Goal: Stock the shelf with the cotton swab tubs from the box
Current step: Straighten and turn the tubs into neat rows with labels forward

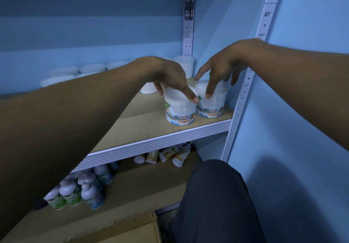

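On the left, the person's left hand (166,76) is pinching the lid rim of the near cotton buds tub (180,108) from above, thumb on the left, a finger on the right. This tub is standing upright near the front edge of the wooden shelf (143,125), touching a second cotton buds tub (212,101) to its right. The right hand (224,68) is reaching over that one with straight, spread fingers, one fingertip (207,95) resting on its lid, gripping nothing. The tubs look like light, stiff, smooth plastic, probably slippery on the label; a hold around the lid rim seems safest.
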Motion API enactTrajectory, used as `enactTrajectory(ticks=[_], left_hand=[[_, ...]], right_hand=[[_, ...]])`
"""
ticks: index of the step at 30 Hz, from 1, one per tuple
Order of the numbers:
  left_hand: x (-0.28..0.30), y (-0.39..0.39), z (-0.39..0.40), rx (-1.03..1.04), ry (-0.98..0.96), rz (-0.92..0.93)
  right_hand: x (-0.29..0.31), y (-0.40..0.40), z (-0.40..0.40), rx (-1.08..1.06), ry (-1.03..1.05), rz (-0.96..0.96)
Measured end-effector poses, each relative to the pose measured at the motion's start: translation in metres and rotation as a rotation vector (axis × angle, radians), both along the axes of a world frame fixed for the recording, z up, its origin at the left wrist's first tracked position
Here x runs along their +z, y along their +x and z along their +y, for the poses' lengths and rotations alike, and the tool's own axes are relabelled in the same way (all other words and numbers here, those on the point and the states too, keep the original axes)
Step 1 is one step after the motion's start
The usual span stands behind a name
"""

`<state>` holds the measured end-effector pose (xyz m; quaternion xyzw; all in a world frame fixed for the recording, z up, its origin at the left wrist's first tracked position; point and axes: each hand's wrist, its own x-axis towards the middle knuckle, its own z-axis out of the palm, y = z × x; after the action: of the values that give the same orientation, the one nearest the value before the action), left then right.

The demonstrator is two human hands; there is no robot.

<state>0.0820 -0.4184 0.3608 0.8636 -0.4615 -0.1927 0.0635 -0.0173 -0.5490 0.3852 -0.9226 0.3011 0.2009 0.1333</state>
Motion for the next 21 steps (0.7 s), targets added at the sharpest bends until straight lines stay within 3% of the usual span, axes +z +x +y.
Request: enactTrajectory(ticks=[21], left_hand=[[-0.0050, -0.0013, -0.0015, 0.016, -0.013, -0.075]], right_hand=[[-0.0045, -0.0037, -0.0044, 0.017, 0.038, -0.035]])
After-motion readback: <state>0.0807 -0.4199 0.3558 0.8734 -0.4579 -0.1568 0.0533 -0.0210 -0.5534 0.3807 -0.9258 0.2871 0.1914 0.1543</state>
